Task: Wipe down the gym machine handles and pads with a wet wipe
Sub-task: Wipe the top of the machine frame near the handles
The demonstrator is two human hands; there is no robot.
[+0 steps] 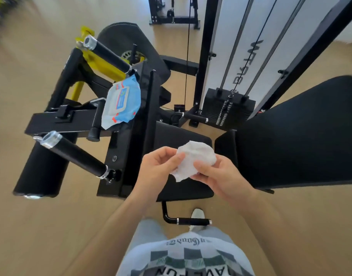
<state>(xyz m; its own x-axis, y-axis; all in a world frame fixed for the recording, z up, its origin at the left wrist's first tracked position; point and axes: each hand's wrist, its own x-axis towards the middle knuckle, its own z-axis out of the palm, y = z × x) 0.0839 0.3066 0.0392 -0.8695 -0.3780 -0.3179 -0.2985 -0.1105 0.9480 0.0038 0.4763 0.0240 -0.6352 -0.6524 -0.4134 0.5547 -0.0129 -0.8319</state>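
Head view: a white wet wipe (195, 162), crumpled into a loose, wrinkled wad, is held over the black seat pad (171, 136) near the middle. The left hand (161, 170) pinches its left edge with curled fingers. The right hand (221, 176) clamps its right side, thumb on top. A blue wipe pack (123, 100) lies farther left on the machine frame (47, 122).

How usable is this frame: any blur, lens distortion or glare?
Head view: wipe, left hand and right hand sharp; top-left corner blurred; wide lens tilts the uprights; soft even light, small glints on handle caps.
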